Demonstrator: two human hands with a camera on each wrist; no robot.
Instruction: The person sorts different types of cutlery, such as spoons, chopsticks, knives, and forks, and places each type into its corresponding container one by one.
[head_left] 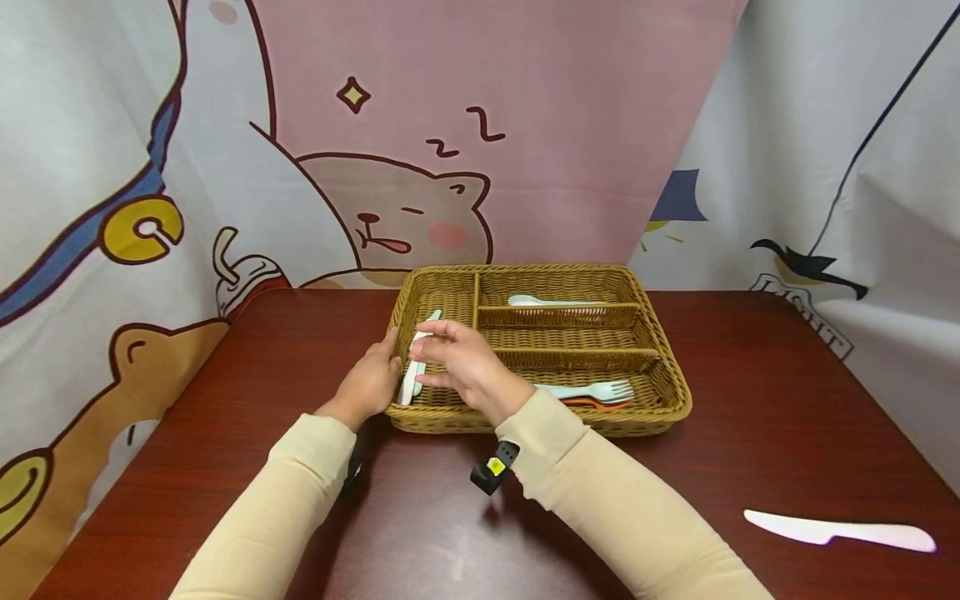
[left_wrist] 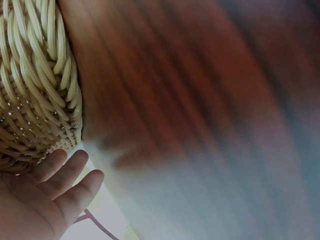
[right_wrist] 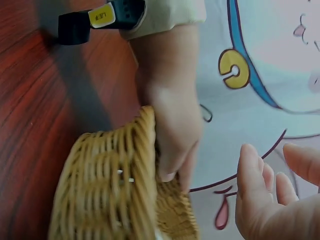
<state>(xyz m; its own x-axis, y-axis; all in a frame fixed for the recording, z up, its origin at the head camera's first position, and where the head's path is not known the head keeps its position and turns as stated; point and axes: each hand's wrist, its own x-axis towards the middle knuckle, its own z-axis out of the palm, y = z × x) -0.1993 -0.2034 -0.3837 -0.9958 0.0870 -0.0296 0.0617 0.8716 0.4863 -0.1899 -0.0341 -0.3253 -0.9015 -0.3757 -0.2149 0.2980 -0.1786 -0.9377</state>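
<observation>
My left hand (head_left: 367, 379) is at the left rim of a wicker basket (head_left: 678, 396), its fingers extended along the outside in the left wrist view. Over the basket's left compartment is my right hand (head_left: 468, 367), fingers spread and slightly bent, with nothing between them in the right wrist view. Below and beside its fingertips, white plastic cutlery (head_left: 408, 387), shaped like knives, lies lengthwise in that compartment; the right hand partly hides it. A white plastic knife (head_left: 840, 531) lies by itself on the table, to the right.
Dividers split the basket into a left compartment and three stacked ones. A pale spoon (head_left: 525, 300) lies in the back one. The front one holds a pale fork (head_left: 611, 390) above orange cutlery (head_left: 600, 404). Behind the brown table (head_left: 720, 333) hangs a cartoon-printed cloth (head_left: 585, 125).
</observation>
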